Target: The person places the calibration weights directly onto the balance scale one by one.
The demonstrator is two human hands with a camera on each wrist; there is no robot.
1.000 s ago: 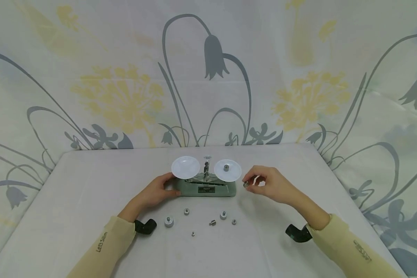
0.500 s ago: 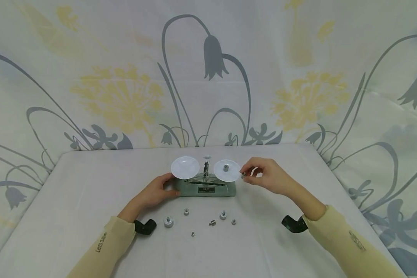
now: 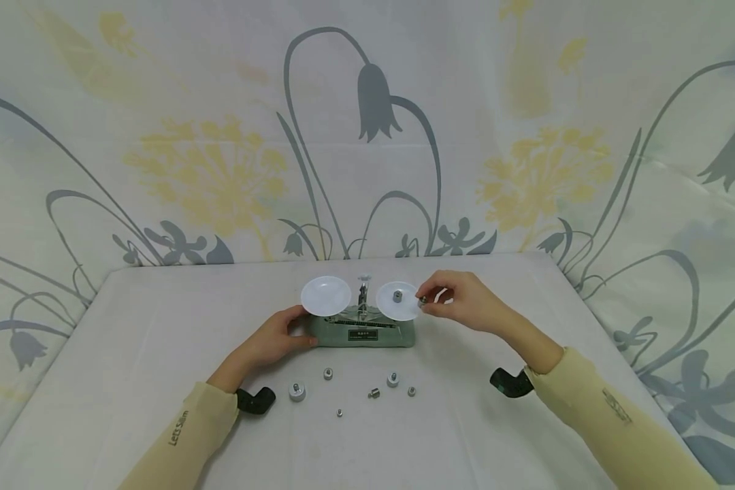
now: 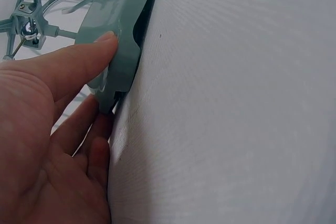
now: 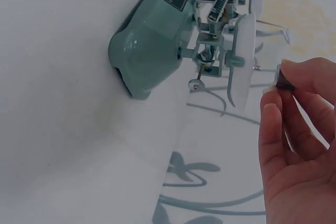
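Note:
A green balance scale [image 3: 337,333] with two white pans stands on the table. My left hand [image 3: 275,337] grips the left end of its base, the thumb on the front and the other fingers round the back edge. The left pan [image 3: 326,296] bears nothing. On the right pan [image 3: 387,306] stands one small metal weight [image 3: 397,296]. Between thumb and fingertips my right hand [image 3: 465,299] pinches another metal weight [image 5: 284,79], held at the right rim of that pan. In the right wrist view this weight shows above the pan, partly covered by the fingers.
Several metal weights lie in front of the scale, among them a large one [image 3: 297,391], a medium one [image 3: 393,380], one on its side [image 3: 374,393] and a tiny one [image 3: 339,413]. Behind the white table [image 3: 177,306] hangs a flower-patterned cloth [image 3: 367,170].
My right hand has moved left and away from me with the pinched weight, from beside the scale to the right pan's rim. The left hand keeps its grip on the base.

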